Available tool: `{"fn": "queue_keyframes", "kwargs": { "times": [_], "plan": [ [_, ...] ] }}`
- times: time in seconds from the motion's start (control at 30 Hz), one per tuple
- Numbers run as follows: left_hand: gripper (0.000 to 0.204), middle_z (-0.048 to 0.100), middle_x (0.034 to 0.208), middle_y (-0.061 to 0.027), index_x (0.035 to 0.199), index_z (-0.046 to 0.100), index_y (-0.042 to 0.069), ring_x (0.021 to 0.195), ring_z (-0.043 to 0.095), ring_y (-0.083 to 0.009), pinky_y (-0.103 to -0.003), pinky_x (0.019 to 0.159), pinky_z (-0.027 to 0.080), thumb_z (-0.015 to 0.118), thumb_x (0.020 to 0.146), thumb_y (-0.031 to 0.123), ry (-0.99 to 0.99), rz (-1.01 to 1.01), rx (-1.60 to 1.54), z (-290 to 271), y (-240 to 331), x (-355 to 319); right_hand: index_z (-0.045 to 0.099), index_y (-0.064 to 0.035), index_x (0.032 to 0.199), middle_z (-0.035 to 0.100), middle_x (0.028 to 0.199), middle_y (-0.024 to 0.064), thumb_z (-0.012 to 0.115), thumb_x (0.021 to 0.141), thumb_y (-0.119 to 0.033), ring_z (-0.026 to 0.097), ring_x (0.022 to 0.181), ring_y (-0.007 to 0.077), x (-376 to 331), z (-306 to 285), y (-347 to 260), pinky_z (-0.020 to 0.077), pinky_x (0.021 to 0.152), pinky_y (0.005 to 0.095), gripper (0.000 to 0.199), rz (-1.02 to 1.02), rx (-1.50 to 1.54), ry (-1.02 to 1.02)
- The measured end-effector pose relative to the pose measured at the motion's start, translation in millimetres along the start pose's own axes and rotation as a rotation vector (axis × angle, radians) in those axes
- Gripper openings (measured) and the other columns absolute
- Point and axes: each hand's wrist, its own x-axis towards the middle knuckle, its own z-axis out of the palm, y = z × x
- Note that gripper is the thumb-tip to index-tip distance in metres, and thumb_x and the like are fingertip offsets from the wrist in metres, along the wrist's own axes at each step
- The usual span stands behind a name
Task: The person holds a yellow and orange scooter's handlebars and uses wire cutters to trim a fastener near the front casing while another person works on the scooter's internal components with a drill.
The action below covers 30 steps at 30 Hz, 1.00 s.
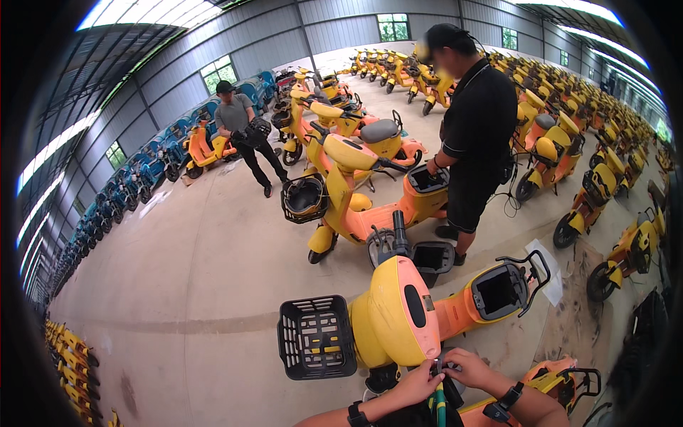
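A yellow and orange electric scooter (388, 306) stands right before me, its front turned to the left. Both my hands are at the near end of its handlebar. My left hand (420, 384) has its fingers pinched on a small dark grey fitting (437, 366) there. From the other side my right hand (466, 369) closes on the same fitting, whose exact kind the fingers hide. Just below the hands runs a green and yellow strip (441, 406). The scooter's black basket (315, 337) holds nothing, and its seat compartment (498, 292) is uncovered.
A person in black (480, 121) reaches into another scooter's seat compartment (429, 178). Further back, a person in grey (235, 117) carries a black basket (252, 132). An open black seat part (432, 257) lies beyond my scooter. Rows of yellow scooters (548, 153) fill the right side.
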Motion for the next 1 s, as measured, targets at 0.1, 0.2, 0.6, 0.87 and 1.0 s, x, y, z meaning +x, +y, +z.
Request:
{"fn": "queue_keyframes", "kwargs": {
  "times": [0.1, 0.2, 0.6, 0.87, 1.0],
  "plan": [
    [0.047, 0.063, 0.085, -0.0163, 0.12, 0.048, -0.002, 0.073, 0.063, -0.0261, -0.036, 0.068, 0.051, 0.062, 0.091, 0.032, 0.037, 0.006, 0.022, 1, -3, 2, 0.063, -0.0057, 0.095, 0.061, 0.096, 0.0083, 0.075, 0.076, -0.007, 0.062, 0.086, 0.0255, 8, 0, 14, 0.0517, 0.072, 0.0336, 0.022, 0.087, 0.086, -0.086],
    [0.048, 0.061, 0.084, -0.0128, 0.122, 0.045, -0.003, 0.074, 0.061, -0.021, -0.033, 0.067, 0.049, 0.063, 0.091, 0.029, -0.044, -0.079, -0.014, -9, 10, 6, 0.061, -0.005, 0.094, 0.06, 0.093, 0.0094, 0.074, 0.075, -0.007, 0.061, 0.086, 0.0274, 19, -6, 17, 0.0498, 0.074, 0.0355, 0.022, -0.002, 0.043, -0.134],
    [0.036, 0.053, 0.104, -0.0138, 0.115, 0.048, -0.003, 0.084, 0.055, -0.018, -0.03, 0.074, 0.046, 0.065, 0.09, 0.016, 0.094, 0.17, 0.146, -3, 5, -11, 0.053, -0.0031, 0.095, 0.054, 0.097, 0.0095, 0.069, 0.083, -0.008, 0.054, 0.092, 0.0257, 23, -6, 30, 0.0467, 0.077, 0.0337, 0.02, 0.082, 0.232, -0.26],
    [0.035, 0.065, 0.086, -0.0051, 0.104, 0.056, -0.001, 0.075, 0.06, -0.0101, -0.024, 0.067, 0.048, 0.065, 0.093, 0.032, -0.184, -0.283, -0.242, -7, 8, -29, 0.053, -0.0036, 0.095, 0.055, 0.095, 0.0077, 0.067, 0.085, -0.008, 0.052, 0.094, 0.0252, 17, 4, 37, 0.043, 0.084, 0.037, 0.017, 0.128, 0.41, -0.224],
    [0.027, 0.065, 0.092, -0.007, 0.105, 0.053, 0.002, 0.082, 0.064, -0.0152, -0.026, 0.075, 0.051, 0.058, 0.097, 0.027, -0.331, -0.555, -0.509, 5, 12, -12, 0.053, -0.0044, 0.092, 0.055, 0.094, 0.0077, 0.065, 0.083, -0.004, 0.052, 0.093, 0.0271, 14, 8, 34, 0.0428, 0.083, 0.0379, 0.015, 0.098, 0.309, -0.144]
  ]
}}
